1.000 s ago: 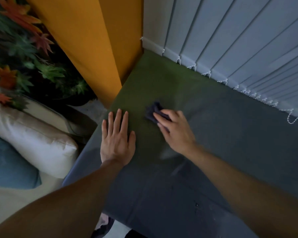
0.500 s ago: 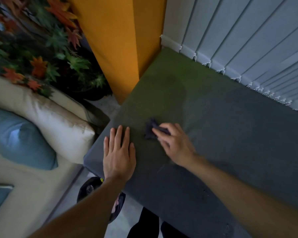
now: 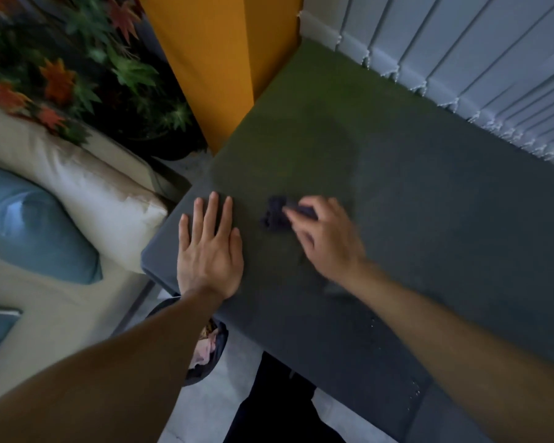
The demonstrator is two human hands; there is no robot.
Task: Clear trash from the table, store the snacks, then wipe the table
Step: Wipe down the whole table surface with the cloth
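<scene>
A dark grey table [image 3: 429, 219] fills the middle and right of the head view; its far left part looks greenish. A small crumpled dark blue cloth [image 3: 274, 214] lies on the table near its left end. My right hand [image 3: 327, 238] holds the cloth from the right, fingers curled on it and blurred by motion. My left hand [image 3: 210, 251] rests flat on the table's near left corner, fingers straight and spread. A few small white specks [image 3: 414, 390] lie near the table's front edge.
A bin with trash [image 3: 205, 350] stands on the floor under the table's left corner. A beige sofa [image 3: 87, 193] with a blue cushion [image 3: 36, 231] is to the left. An orange pillar [image 3: 224, 59], a leafy plant [image 3: 77, 68] and white vertical blinds [image 3: 461, 65] bound the far side.
My right hand and the cloth have slid back toward me along the table's left end. My left hand stays flat by the corner. The view has tipped down, showing the bin.
</scene>
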